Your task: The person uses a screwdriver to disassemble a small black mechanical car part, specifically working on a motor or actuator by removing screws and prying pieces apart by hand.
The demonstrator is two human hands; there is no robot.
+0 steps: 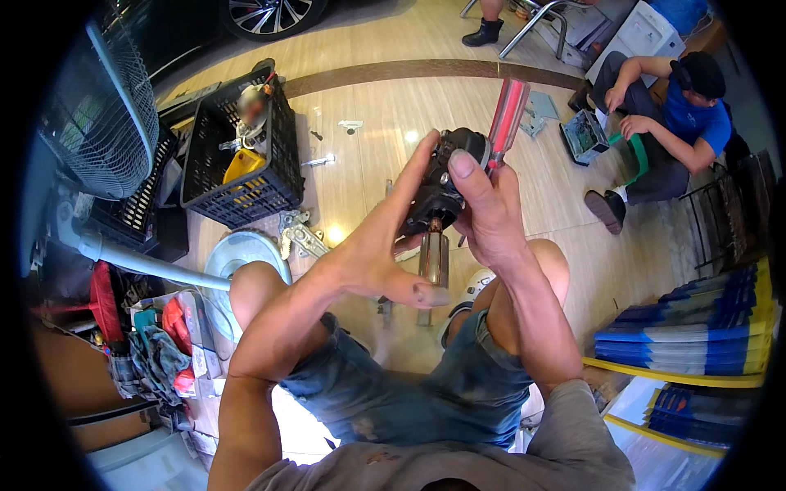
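Observation:
Between my hands, above my knees, is a black housing (436, 184) with a shiny metal cylinder (434, 262) sticking out of its near end. My left hand (372, 245) spans the left side, index finger stretched along the housing and thumb by the cylinder's near end. My right hand (494, 213) is closed round the right side, its thumb pressed on top of the housing. That hand also carries a screwdriver (509, 119) with a clear red handle, which points away from me. The screwdriver's shaft is hidden behind the hand and housing.
A black plastic crate (246, 200) with parts and a yellow piece (243, 166) stands front left, beside a fan (106, 123). Metal brackets (303, 236) lie near a round pale-blue base (237, 245). A seated person (696, 123) works at right. Stacked blue-and-yellow packs (679, 335) stand nearer.

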